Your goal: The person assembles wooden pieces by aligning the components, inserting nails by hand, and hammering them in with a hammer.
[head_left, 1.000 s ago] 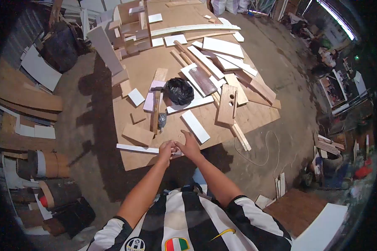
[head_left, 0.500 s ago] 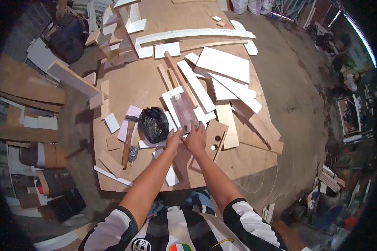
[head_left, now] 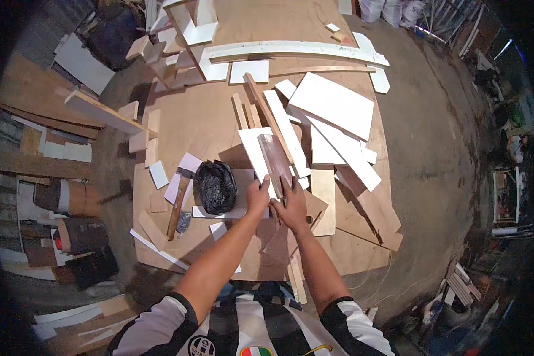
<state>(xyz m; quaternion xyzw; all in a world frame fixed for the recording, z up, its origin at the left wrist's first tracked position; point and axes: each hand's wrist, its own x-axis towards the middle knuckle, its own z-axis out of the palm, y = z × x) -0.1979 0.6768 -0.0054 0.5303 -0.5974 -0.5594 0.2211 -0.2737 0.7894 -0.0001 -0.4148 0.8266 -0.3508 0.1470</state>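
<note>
A white board [head_left: 253, 148] slants away from me, with a narrow reddish-brown board [head_left: 275, 159] lying along it. My left hand [head_left: 258, 199] is closed at the near left edge of the white board, thumb up and the other fingers mostly hidden. My right hand [head_left: 293, 206] grips the near end of the reddish-brown board, fingertips on top and thumb towards the left hand. Left of them stands a black plastic bag [head_left: 216, 187], its open top facing up. A hammer [head_left: 178, 204] with a wooden handle lies beyond it, beside a small clear bag [head_left: 184, 222].
More white boards [head_left: 332, 105] are piled to the right of my hands, with wooden strips [head_left: 267, 115] beside them. A long white plank [head_left: 296, 50] crosses the far side of the wooden worktable [head_left: 184, 130]. A shelf-like wooden assembly [head_left: 190, 44] stands far left.
The view has shifted slightly. The boards and both hands sit a little farther right, and the piece with holes beside my right hand has turned. A wooden strip now shows beyond the near table edge.
</note>
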